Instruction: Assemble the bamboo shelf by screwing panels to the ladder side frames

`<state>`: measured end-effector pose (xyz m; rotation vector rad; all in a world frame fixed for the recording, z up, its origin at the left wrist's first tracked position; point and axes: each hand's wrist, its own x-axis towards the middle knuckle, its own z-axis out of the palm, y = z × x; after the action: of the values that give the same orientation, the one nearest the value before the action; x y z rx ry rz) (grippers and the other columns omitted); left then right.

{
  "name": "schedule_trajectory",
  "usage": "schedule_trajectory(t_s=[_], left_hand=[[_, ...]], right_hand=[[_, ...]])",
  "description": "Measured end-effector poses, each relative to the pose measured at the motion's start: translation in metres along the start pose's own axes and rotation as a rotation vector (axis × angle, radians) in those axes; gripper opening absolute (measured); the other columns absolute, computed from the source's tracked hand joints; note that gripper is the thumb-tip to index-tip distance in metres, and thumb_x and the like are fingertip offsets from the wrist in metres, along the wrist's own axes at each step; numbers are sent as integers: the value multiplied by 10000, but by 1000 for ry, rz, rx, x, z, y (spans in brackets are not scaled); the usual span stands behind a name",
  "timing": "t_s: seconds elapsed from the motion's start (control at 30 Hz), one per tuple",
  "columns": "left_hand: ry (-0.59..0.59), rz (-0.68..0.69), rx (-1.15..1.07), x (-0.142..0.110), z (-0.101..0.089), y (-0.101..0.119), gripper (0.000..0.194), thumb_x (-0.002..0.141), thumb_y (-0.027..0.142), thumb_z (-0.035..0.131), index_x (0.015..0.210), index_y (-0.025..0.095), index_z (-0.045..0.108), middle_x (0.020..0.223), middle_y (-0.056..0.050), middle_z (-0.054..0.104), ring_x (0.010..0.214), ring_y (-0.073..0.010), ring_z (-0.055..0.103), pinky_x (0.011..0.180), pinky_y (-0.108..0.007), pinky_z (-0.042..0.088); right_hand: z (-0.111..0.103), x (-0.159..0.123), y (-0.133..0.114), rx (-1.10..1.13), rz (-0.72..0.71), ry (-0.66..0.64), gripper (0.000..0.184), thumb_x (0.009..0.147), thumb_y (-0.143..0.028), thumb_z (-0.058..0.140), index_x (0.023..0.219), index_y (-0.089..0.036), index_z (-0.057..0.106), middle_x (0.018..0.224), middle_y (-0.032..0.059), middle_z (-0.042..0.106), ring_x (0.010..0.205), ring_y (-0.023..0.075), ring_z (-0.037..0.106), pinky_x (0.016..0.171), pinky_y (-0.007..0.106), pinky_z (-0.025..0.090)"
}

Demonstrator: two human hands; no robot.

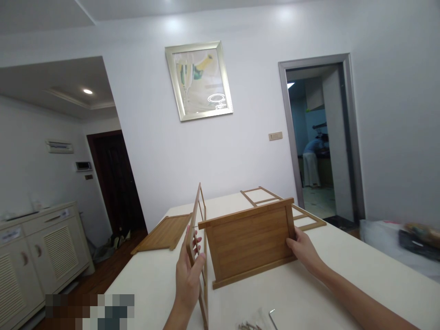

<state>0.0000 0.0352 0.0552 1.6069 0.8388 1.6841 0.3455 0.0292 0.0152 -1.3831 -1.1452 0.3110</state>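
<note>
My left hand grips an upright wooden ladder-like side frame that stands on edge on the white table. My right hand holds the right end of a bamboo shelf panel, also standing on its long edge. The panel's left end meets the frame near its top rail. A second side frame lies flat behind the panel. Another bamboo board lies flat at the table's far left edge.
A hex key and a small heap of screws lie at the near table edge. A plastic bag with dark items sits at the right. A white cabinet stands left. A person stands beyond the doorway.
</note>
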Motion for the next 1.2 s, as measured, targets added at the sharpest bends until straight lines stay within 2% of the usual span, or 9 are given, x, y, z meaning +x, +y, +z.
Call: schedule_trajectory(t_s=[0.67, 1.1, 1.2], left_hand=[[-2, 1, -13, 0, -1, 0, 696, 871, 386, 603, 1510, 291, 346, 1409, -89, 539, 1223, -272, 565, 1065, -423, 414], [3, 4, 9, 2, -4, -9, 711, 870, 399, 594, 1518, 271, 330, 1252, -90, 630, 1219, -273, 558, 1055, -420, 406], [13, 13, 0, 3, -4, -11, 720, 849, 405, 617, 1506, 263, 358, 1271, -97, 619, 1215, -282, 560, 1049, -422, 412]], right_hand=[[-1, 1, -2, 16, -19, -6, 604, 567, -244, 451, 1126, -168, 668, 1066, 56, 752, 1065, 326, 660, 898, 394, 524], [-2, 3, 0, 2, -13, -20, 591, 572, -242, 460, 1119, -160, 666, 1085, 67, 744, 1015, 328, 667, 901, 403, 514], [-5, 4, 1, -4, -2, -6, 594, 572, -246, 462, 1124, -167, 668, 1065, 63, 749, 1021, 331, 668, 894, 403, 518]])
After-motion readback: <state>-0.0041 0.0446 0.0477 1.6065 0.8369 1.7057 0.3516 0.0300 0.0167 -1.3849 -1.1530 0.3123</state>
